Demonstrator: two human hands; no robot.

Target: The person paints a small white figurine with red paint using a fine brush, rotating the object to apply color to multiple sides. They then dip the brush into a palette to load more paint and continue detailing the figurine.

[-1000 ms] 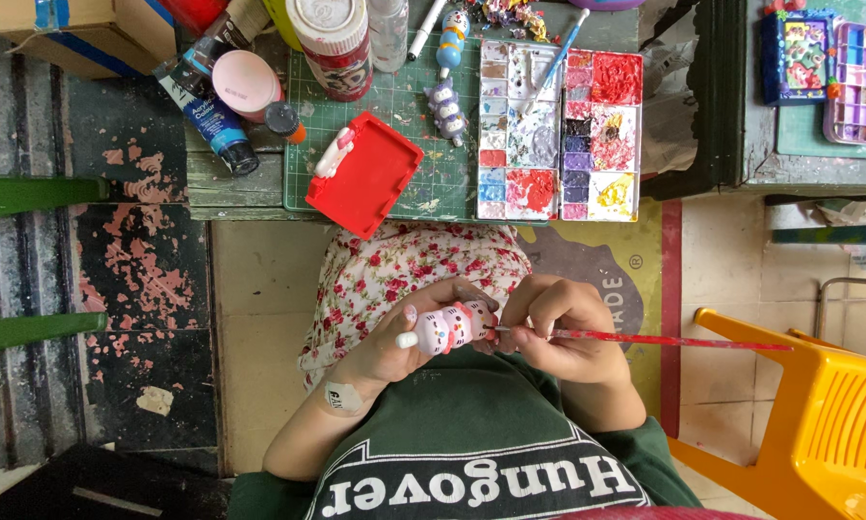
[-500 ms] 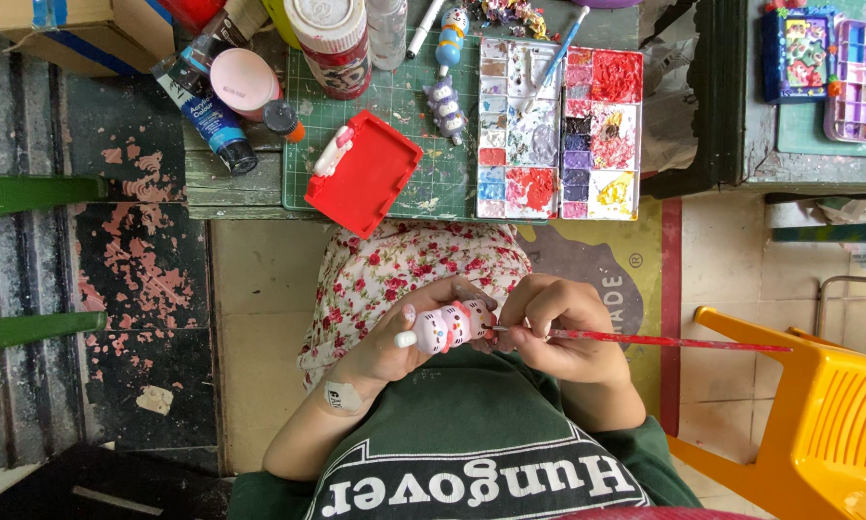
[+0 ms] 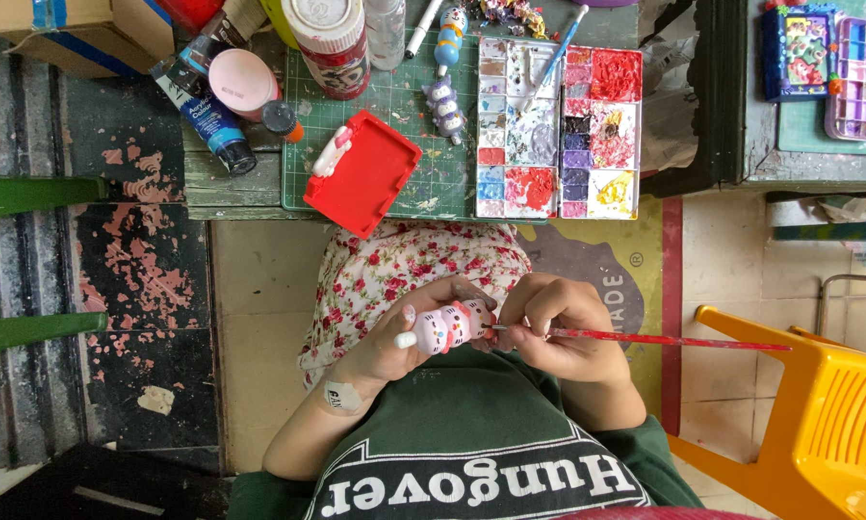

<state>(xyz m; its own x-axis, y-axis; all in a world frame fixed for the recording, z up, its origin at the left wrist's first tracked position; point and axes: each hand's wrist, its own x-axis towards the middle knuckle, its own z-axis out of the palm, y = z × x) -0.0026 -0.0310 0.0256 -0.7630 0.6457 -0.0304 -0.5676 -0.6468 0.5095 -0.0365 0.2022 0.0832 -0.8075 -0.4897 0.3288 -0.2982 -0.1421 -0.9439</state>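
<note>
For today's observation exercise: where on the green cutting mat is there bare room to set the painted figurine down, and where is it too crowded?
The green cutting mat has one bare strip, bordered by the red tray on one side, the paint palette on the other, and the small grey figure beyond. The mat's far edge is crowded with jars, tubes and pens. The left hand holds the figurine; the right hand holds the brush.

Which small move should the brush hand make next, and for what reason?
Probably a short stroke: the right hand holds the thin red-handled paintbrush with its tip against the small pink-and-white figurine, which the left hand grips steady.
</note>
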